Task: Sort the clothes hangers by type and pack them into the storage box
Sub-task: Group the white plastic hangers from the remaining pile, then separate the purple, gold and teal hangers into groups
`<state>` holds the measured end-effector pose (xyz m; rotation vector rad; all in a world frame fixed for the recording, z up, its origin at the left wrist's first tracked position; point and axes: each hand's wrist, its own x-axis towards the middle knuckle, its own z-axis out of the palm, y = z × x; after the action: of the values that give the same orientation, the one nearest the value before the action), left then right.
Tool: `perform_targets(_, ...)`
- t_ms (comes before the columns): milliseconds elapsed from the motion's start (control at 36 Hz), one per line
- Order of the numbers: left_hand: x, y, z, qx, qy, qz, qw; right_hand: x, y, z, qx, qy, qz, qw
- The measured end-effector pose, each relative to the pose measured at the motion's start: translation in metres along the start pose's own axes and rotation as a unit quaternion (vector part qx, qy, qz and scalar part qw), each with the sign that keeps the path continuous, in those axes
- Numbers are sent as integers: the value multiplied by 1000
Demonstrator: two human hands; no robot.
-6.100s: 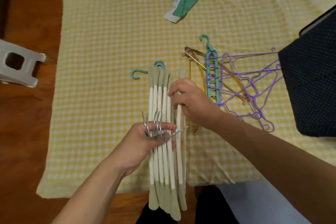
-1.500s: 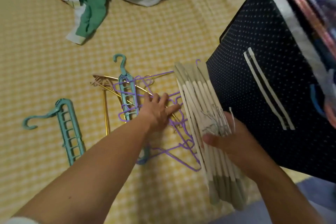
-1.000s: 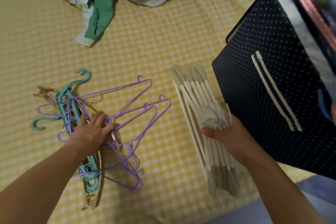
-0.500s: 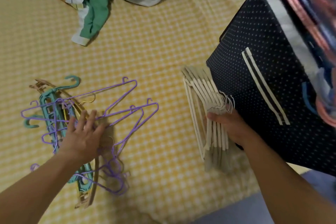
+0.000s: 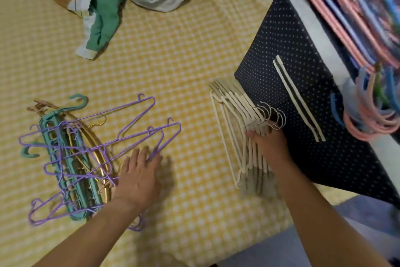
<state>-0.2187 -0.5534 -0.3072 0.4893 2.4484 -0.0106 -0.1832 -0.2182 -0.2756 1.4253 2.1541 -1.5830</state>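
Head view: cream hangers, light, stiff, slippery bundle; right hand grip pinches necks; left hand spread flat.

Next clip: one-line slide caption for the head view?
Right hand grips cream hangers beside the dotted storage box; left hand rests open by purple hangers.

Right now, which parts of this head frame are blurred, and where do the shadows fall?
Head view: the pink and blue hangers in the storage box are streaked by motion blur; the lower ends of the cream hangers under the right hand smear too. The purple hangers stay fairly sharp. The left hand casts a soft shadow to its right on the yellow blanket.
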Motion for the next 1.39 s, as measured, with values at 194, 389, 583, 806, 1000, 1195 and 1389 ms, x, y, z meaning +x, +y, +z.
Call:
perform_targets(194, -10, -6, 1, -17, 14, -8, 1000, -44, 15, 15, -78, 150, -18, 985)
perform_targets(389, -29, -18, 10, -25, 11, -22, 999, -83, 25, 60, -229, 64, -120, 964)
perform_targets(583, -53, -39, 22, -60, 4, -55, 997, -39, 13, 69, -239, -56, -52, 968)
perform_targets(806, -87, -76, 38, -164, 78, -35, 983, -50, 12, 86, -292, -96, -66, 949)
perform_targets(1000, -145, -136, 72, -235, 123, -113, 957, -118, 38, 179, -373, -229, -166, 884)
perform_targets(1195, -200, -187, 100, -268, 112, -206, 934, -152, 26, 271, -421, -231, -321, 816)
perform_targets(1389, -238, -225, 121, -297, 135, -227, 918, -153, 12, 336, -405, -148, -388, 814)
